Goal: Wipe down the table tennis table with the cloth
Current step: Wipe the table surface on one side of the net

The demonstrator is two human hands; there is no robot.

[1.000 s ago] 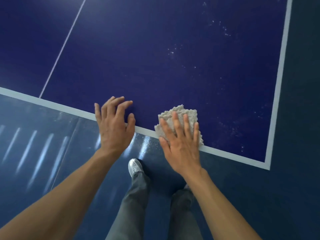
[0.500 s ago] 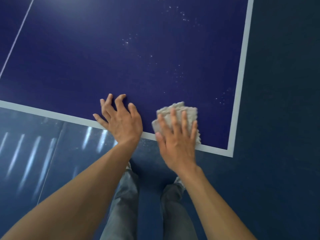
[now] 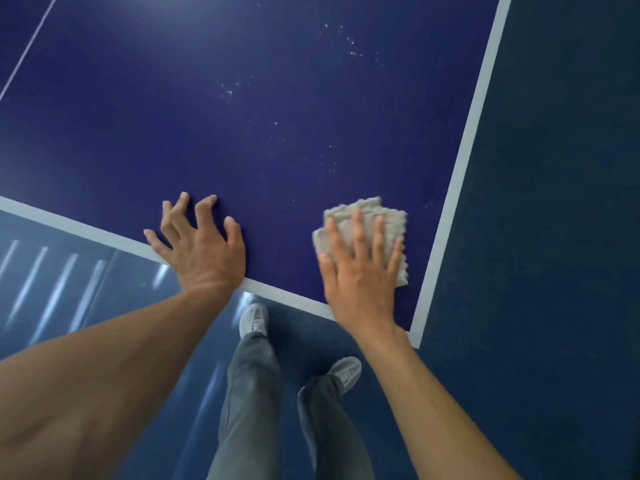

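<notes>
1. Our right hand lies flat on the cloth. The fingers are straight and spread out. They press the cloth down but do not grab it.
2. The cloth is small, grey and folded. It sits on the blue table, close to the corner nearest us. It is just beside the white edge line on the right.
3. Our left hand rests on the table by the near edge, apart from the cloth. Its fingers are spread and a bit bent, with the tips on the top. It holds nothing. We think it is there to prop us up.
4. We think the step now is wiping this corner. To do it well, we should push with the whole palm. Then the cloth stays flat and does not slip out from under our hand.
5. Little white specks dot the table farther up, past the cloth, so the job does not look done. We should slide the cloth up there in long, straight lines. Each line should go a little over the last one, so no strip gets missed.
6. We should wipe right up to the white line and into the corner. We must go slowly there, or the cloth may drop onto the floor.
</notes>
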